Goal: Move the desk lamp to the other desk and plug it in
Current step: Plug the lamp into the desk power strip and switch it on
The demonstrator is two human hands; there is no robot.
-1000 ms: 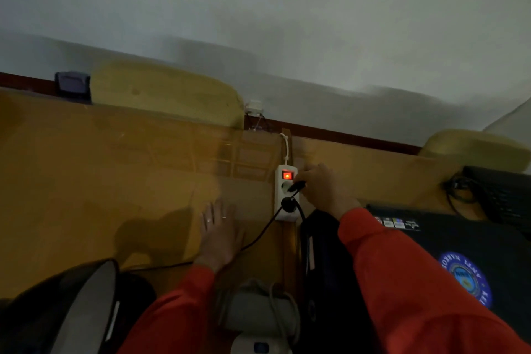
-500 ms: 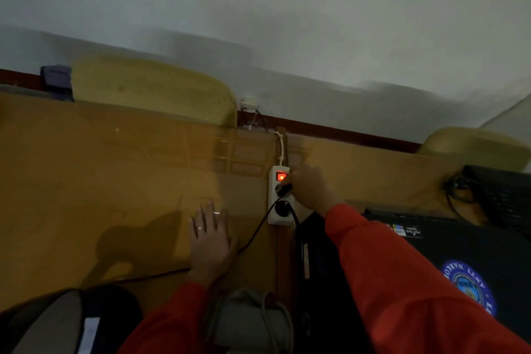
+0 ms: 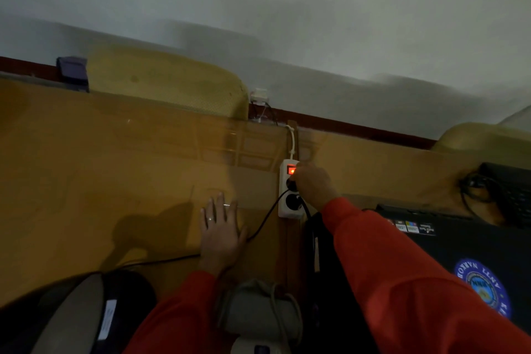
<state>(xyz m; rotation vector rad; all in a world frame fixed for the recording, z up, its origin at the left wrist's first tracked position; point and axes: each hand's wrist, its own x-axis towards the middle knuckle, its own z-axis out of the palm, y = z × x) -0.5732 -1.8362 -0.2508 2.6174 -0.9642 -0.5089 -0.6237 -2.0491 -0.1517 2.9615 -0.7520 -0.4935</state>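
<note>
At the white power strip point(image 3: 290, 190), right hand point(image 3: 311, 185) now closed on the lamp plug point(image 3: 291, 184), pressed nearer its socket than before; left hand point(image 3: 221, 231) splayed flat on worktop point(image 3: 115, 167), lamp point(image 3: 71, 316) near left.

Single head-worn, wide-angle view looking forward and down over a desk toward a wall.

The camera sits above the near edge of the desk point(image 3: 86, 181), close enough that both red sleeves enter from the bottom of the frame. It faces the far edge, where the wall point(image 3: 287, 8) fills the upper half. The horizon tilts, the desk's far edge sloping down to the right. No second view is given.
</note>
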